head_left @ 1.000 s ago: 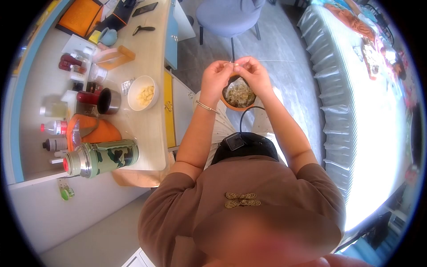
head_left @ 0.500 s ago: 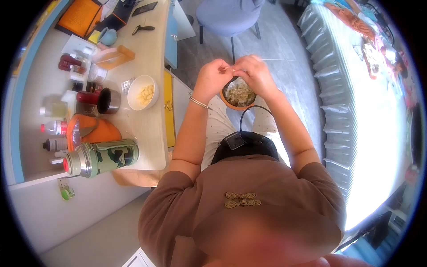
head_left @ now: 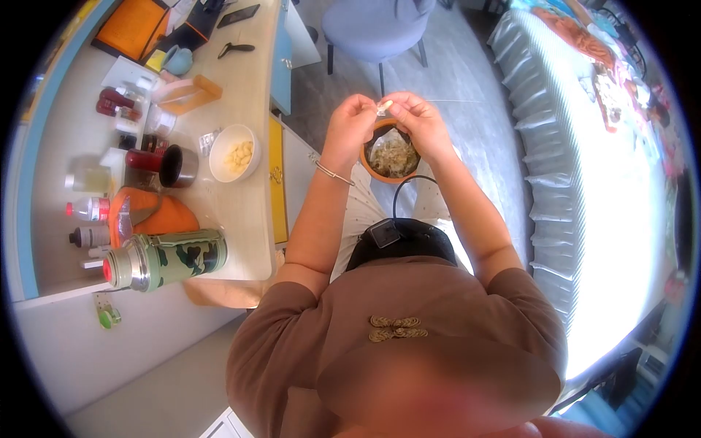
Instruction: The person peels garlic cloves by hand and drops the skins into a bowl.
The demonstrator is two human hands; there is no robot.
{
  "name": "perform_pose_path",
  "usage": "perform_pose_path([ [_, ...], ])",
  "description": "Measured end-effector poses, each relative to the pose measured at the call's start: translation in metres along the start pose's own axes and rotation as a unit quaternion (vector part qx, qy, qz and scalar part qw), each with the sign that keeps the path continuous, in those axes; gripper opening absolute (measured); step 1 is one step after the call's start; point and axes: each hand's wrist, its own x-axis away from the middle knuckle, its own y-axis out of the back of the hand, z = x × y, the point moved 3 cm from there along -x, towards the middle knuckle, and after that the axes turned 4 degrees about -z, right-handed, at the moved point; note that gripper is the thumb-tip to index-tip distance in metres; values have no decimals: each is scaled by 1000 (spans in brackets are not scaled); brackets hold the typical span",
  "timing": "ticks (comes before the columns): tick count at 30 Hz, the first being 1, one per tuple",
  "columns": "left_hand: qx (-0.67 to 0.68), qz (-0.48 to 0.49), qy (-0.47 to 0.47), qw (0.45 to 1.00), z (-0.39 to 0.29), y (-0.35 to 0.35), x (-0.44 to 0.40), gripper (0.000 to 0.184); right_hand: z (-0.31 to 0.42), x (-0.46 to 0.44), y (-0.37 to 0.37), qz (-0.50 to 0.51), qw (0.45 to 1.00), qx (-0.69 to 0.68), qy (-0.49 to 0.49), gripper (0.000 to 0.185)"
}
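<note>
Over an orange-rimmed bin (head_left: 367, 165), my left hand (head_left: 350, 130) and my right hand (head_left: 421, 128) meet, fingertips pinched on a small pale garlic clove (head_left: 384, 107). Whitish papery skin shows beside it, partly covered by my fingers. Inside the bin lies a heap of garlic skins (head_left: 395, 156), just below my hands and in front of my knees. A white bowl (head_left: 217, 162) with several peeled cloves (head_left: 239, 155) stands on the desk to my left.
The desk (head_left: 237, 87) carries a camouflage thermos (head_left: 186, 259), a dark cup (head_left: 179, 166), an orange pouch (head_left: 174, 213), a black peeler (head_left: 235, 49) and several bottles. A grey chair (head_left: 376, 29) stands ahead. To my right is a bed (head_left: 577, 182) with a pale ruffled cover.
My fingertips have drawn slightly apart, and the clove shows between them. Before, it was mostly covered by my fingers. More of the bin's far rim is visible.
</note>
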Motion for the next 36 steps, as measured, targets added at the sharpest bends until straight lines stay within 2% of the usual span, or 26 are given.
perform_pose_path([
  [2,32,9,7,999,5,4,-2,3,-7,-2,2,22,997,-69,-15,18],
  [5,72,21,10,997,5,4,-2,4,-12,-3,6,42,994,-104,-15,20],
  [14,135,23,38,990,2,4,-4,8,-11,-2,5,13,990,-134,-37,24],
  [19,33,-2,-10,999,7,6,-9,11,-11,-3,7,7,996,-92,-17,21],
  [23,38,-31,17,999,9,6,-11,11,-2,0,5,-9,1000,7,-23,19],
  [27,64,-4,16,998,11,5,-12,15,-5,-1,6,-5,1000,7,-26,18],
  [32,27,6,28,999,29,16,-34,21,-3,-3,17,-100,994,31,-26,19],
  [35,-35,5,26,999,42,22,-54,24,-10,-9,31,-118,992,36,-11,20],
  [36,-71,-1,60,996,49,24,-62,26,-10,-10,32,-133,990,37,-8,20],
])
